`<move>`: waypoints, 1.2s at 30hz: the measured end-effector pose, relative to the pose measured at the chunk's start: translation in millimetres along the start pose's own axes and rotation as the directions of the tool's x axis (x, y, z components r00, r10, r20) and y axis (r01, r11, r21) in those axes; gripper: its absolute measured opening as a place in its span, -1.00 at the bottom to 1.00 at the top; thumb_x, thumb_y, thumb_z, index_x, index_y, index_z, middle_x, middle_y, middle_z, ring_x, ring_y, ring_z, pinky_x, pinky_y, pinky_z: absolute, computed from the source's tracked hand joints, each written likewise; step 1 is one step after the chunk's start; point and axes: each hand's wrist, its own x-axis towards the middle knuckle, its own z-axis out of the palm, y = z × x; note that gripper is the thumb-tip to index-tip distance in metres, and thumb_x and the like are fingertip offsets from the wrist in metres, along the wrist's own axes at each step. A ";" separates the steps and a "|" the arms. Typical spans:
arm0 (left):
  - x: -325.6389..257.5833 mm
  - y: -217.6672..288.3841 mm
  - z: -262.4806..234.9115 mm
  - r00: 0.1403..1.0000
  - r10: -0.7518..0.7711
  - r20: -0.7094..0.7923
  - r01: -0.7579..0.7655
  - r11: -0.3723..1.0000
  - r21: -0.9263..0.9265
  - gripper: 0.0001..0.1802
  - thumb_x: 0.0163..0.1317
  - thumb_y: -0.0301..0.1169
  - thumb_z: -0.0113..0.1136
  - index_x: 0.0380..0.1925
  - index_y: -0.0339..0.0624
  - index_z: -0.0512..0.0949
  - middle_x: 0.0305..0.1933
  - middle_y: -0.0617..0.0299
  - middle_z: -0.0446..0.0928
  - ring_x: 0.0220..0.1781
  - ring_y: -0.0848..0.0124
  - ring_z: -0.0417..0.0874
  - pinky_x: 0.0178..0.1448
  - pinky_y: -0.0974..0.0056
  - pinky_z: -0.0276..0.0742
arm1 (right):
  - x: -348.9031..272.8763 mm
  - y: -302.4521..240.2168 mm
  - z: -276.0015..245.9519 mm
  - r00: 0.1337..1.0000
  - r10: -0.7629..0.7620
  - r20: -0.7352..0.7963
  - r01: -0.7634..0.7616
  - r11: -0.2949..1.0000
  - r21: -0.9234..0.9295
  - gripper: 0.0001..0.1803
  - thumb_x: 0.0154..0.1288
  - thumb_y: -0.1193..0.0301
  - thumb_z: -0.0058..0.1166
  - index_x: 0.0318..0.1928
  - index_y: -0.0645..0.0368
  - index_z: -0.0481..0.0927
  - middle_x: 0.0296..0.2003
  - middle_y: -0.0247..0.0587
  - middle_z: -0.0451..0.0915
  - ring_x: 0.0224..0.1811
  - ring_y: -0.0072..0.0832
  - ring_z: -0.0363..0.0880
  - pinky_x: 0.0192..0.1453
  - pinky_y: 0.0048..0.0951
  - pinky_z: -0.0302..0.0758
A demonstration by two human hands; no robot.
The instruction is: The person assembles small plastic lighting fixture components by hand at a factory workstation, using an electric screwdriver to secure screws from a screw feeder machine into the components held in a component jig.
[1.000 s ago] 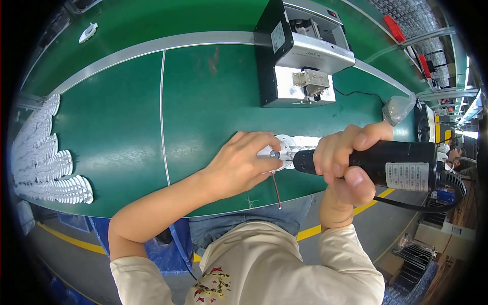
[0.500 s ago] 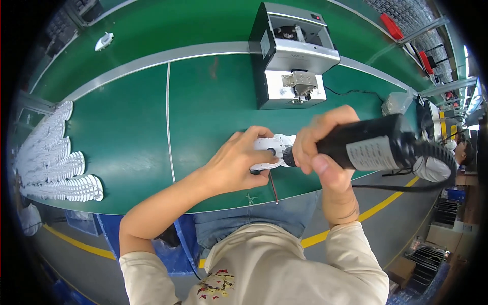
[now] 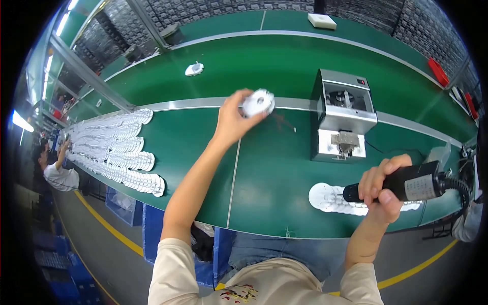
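Right hand is gripping black electric screwdriver at lower right, over white discs on the green tabletop. Left hand is pinching a white round part upper centre, its wires dangling; a loose pinch could drop it.

- Middle of the frame: bare green table lies open between the two arms.
- Right of centre: a grey metal machine blocks the way.
- Left: overlapping rows of white discs cover the surface.
- Lower right: more white discs beneath the black power tool.
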 end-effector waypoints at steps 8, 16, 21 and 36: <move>101.5 -146.8 -47.6 0.925 0.169 -0.341 0.051 0.834 0.550 -0.18 -0.08 -0.28 0.37 0.21 -0.22 0.22 0.23 -0.19 0.22 0.23 -0.11 0.26 0.29 -0.01 0.22 | -7.3 0.5 -10.5 0.999 -0.035 -0.033 0.036 0.999 0.031 -0.52 -0.01 0.52 0.25 -0.14 0.25 0.23 -0.61 -0.25 0.34 -0.72 -0.52 0.32 -0.66 -0.51 0.32; 157.7 -211.2 -76.7 0.950 -0.082 -0.300 0.251 0.773 0.583 -0.36 0.04 -0.05 0.29 0.15 0.07 0.40 0.19 -0.08 0.34 0.28 -0.02 0.26 0.34 0.04 0.20 | -4.1 0.5 -14.4 0.989 -0.120 0.086 0.131 0.982 -0.134 -0.59 0.03 0.45 0.23 -0.22 0.23 0.25 -0.66 -0.32 0.34 -0.75 -0.56 0.31 -0.74 -0.58 0.32; 164.0 -194.4 -89.8 0.979 -0.063 -0.194 0.155 0.845 0.512 -0.59 0.07 -0.24 0.24 -0.06 -0.06 0.48 -0.05 -0.07 0.50 0.02 -0.07 0.45 0.17 -0.05 0.30 | -5.3 -1.8 -12.1 0.999 -0.047 -0.008 0.047 0.999 -0.022 -0.57 -0.03 0.52 0.25 -0.19 0.27 0.29 -0.63 -0.26 0.39 -0.72 -0.51 0.38 -0.64 -0.46 0.41; 172.0 -155.0 -33.3 1.000 0.002 -0.025 0.014 0.799 0.601 -0.35 0.01 -0.06 0.33 0.16 0.20 0.40 0.25 -0.12 0.31 0.25 -0.14 0.32 0.21 -0.03 0.34 | -6.9 -7.8 -16.7 0.994 -0.063 0.085 0.072 0.991 -0.117 -0.54 -0.04 0.52 0.29 -0.17 0.22 0.29 -0.61 -0.24 0.42 -0.67 -0.44 0.45 -0.56 -0.43 0.48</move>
